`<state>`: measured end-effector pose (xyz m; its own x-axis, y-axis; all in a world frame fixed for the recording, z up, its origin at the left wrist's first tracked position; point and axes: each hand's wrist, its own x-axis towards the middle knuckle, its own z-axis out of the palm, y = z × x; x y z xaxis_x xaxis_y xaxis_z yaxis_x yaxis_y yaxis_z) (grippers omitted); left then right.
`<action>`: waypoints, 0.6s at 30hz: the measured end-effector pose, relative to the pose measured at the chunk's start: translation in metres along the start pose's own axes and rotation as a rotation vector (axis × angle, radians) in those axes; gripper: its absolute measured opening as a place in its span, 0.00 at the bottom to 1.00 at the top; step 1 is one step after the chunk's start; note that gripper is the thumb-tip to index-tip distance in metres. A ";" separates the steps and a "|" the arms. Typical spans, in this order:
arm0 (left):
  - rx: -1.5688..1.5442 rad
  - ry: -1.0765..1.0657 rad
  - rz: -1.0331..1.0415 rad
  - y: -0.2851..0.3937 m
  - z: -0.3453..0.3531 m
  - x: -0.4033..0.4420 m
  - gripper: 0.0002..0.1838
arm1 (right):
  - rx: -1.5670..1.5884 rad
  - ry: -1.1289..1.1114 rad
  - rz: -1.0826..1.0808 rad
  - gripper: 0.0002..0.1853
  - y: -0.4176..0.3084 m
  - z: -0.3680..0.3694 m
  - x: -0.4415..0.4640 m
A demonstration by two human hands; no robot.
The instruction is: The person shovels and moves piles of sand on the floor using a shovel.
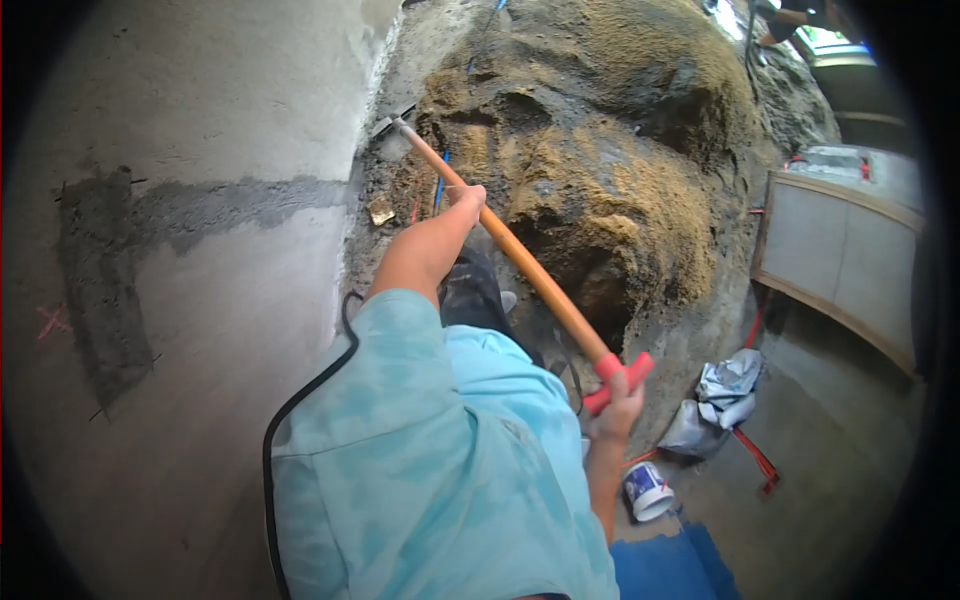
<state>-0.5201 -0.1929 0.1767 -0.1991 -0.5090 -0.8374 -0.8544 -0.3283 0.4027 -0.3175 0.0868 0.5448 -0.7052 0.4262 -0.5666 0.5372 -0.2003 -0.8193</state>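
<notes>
A long-handled shovel (550, 290) slants across the view, its wooden shaft ending in a red T-shaped grip near me. My left hand (467, 197) is wrapped round the shaft partway down. At the near end, my right hand (622, 400) is closed on the red grip. The shovel's metal head (393, 124) is on the ground between the wall and a large heap of sand (610, 190); its blade shows only in part. A thin blue line (441, 182) lies beside the shaft.
A grey plastered wall (230, 110) rises close on my left. To the right are a wood-framed panel (840, 240), silvery bags (728, 390), a white-and-blue bucket (648, 492) and a blue sheet (665, 565). Another person's arm (785, 22) shows at the top right.
</notes>
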 end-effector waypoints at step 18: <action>-0.051 -0.566 -0.118 0.041 0.097 -0.264 0.28 | -0.383 0.394 -0.415 0.28 -0.189 -0.076 -0.067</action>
<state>-0.5494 0.0047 0.3785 -0.3415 0.0336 -0.9393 -0.8652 -0.4016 0.3002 -0.3370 0.1633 0.7442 -0.7058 0.7039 -0.0790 0.4357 0.3435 -0.8320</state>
